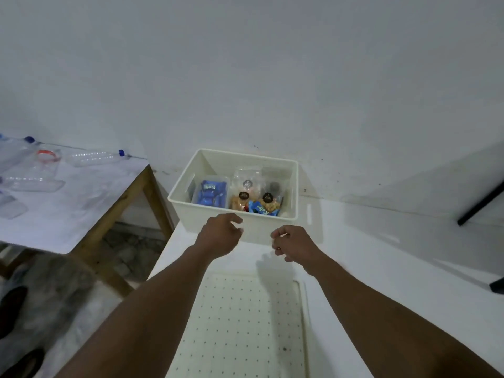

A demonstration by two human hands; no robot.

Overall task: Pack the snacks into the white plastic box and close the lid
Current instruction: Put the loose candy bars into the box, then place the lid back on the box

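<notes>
The white plastic box stands open on the white table against the wall. Inside it lie a clear tub of blue wrapped snacks, two clear bags of pale snacks with dark round labels and a blue packet at the front. The dotted white lid lies flat on the table in front of the box, between my forearms. My left hand hovers at the box's near wall with loosely curled fingers and holds nothing. Just below the near wall, my right hand is likewise loosely curled and empty.
A wooden side table with a white top stands to the left, bearing several clear plastic bottles. A dark rod leans at the right edge. Dark shoes lie on the floor at lower left.
</notes>
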